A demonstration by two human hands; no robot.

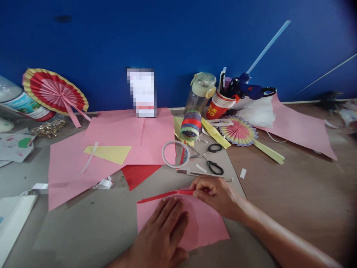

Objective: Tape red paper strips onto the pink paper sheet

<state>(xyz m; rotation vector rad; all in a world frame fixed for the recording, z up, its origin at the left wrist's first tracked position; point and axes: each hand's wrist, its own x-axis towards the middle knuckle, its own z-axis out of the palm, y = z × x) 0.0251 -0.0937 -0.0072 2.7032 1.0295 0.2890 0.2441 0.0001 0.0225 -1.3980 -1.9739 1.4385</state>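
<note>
A pink paper sheet (202, 227) lies on the grey mat with a red strip (158, 197) along its far edge. Flat on the sheet's left part rests my left hand (164, 230), fingers spread slightly and pointing away. My right hand (213, 193) pinches the right part of the red strip between thumb and fingers at the sheet's far edge. Just beyond that hand are a white craft knife (206, 175), black-handled scissors (208, 154) and a tape ring (163, 152). A red paper piece (139, 175) lies beyond the sheet, to the left.
Larger pink sheets (69, 163) cover the back left. A phone (146, 93) leans on the blue wall. Behind stand a bottle (199, 93), stacked red cups (219, 106) and rolls of tape (192, 124). Paper fans (55, 91) lean left and lie right.
</note>
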